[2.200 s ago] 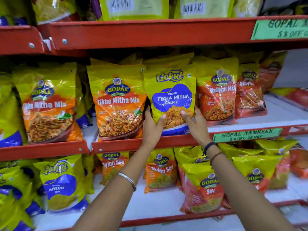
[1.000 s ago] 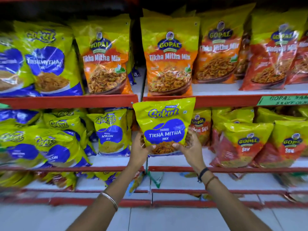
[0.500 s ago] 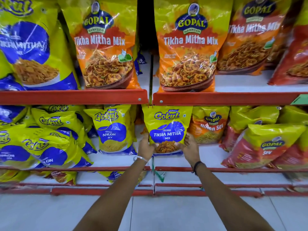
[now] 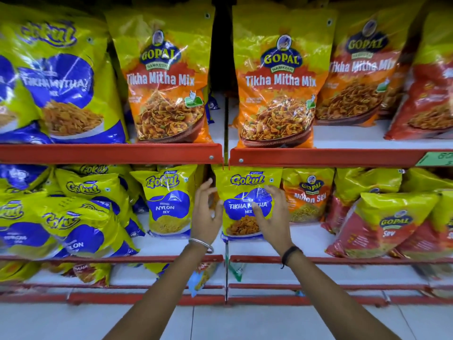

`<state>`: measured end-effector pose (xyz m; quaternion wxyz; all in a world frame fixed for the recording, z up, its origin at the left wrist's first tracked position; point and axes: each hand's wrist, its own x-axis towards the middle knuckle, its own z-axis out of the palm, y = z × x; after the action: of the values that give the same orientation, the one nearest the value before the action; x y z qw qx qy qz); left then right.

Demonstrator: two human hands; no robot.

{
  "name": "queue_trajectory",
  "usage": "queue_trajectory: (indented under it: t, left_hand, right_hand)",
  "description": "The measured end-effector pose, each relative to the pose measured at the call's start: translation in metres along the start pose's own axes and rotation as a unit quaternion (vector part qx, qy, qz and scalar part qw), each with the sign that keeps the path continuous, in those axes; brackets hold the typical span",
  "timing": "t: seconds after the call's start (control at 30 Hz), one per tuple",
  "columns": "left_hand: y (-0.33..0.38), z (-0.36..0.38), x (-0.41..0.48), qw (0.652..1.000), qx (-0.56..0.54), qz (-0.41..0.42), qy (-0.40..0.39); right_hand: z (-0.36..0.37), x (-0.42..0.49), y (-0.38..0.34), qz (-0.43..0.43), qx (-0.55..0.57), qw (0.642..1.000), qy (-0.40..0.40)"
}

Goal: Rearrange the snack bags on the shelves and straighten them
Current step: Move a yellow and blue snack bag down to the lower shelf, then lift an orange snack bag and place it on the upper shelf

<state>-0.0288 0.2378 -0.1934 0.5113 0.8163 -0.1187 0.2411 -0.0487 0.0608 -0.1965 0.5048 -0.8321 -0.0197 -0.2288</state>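
Observation:
A small yellow and blue Gokul Tikha Mitha Mix bag stands upright on the second shelf, just right of the gap between two shelf units. My left hand hovers at the bag's left edge with its fingers spread and nothing in it. My right hand lies over the front of the bag, fingers apart, thumb on the blue label, without gripping it. A Gokul Nylon Sev bag stands to its left and an orange Gopal Nylon Sev bag to its right.
On the shelf above stand large Gopal Tikha Mitha Mix bags and a large Gokul bag. Slumped Gokul bags fill the lower left, red Gopal Sev bags the lower right. A lower shelf and tiled floor lie below.
Both hands carried the Gokul bag down from the upper shelf, set it upright on the lower one, and have now let go of its bottom corners and moved up.

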Motion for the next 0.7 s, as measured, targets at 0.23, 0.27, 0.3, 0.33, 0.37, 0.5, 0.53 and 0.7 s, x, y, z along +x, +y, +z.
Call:
queue_trajectory:
  t: [0.23,0.27,0.3,0.33,0.37,0.5,0.53,0.7]
  left_hand:
    - [0.065,-0.095,0.095,0.983,0.001,0.109,0.145]
    - [0.073,-0.109,0.11,0.979,0.007,0.12,0.167]
    - [0.074,-0.121,0.127,0.976,0.015,0.123,0.181]
    - [0.073,-0.13,0.142,0.975,0.026,0.116,0.187]
    - [0.068,-0.139,0.158,0.977,0.038,0.094,0.187]
    - [0.047,-0.159,0.191,0.997,0.03,-0.037,0.065]
    - [0.042,-0.161,0.192,0.998,0.024,-0.053,0.024]
    - [0.024,-0.166,0.193,0.995,0.004,-0.082,-0.062]
  right_hand:
    - [-0.003,0.075,-0.118,-0.165,0.033,0.986,-0.001]
    - [-0.001,0.087,-0.135,-0.179,0.037,0.983,-0.006]
    - [0.003,0.099,-0.148,-0.185,0.041,0.982,-0.009]
    - [0.007,0.109,-0.16,-0.185,0.044,0.982,-0.012]
    - [0.014,0.12,-0.171,-0.179,0.043,0.983,-0.017]
    - [0.044,0.151,-0.2,-0.086,-0.02,0.99,-0.113]
    - [0.05,0.156,-0.202,-0.064,-0.04,0.988,-0.132]
    - [0.07,0.162,-0.184,-0.014,-0.041,0.992,-0.117]
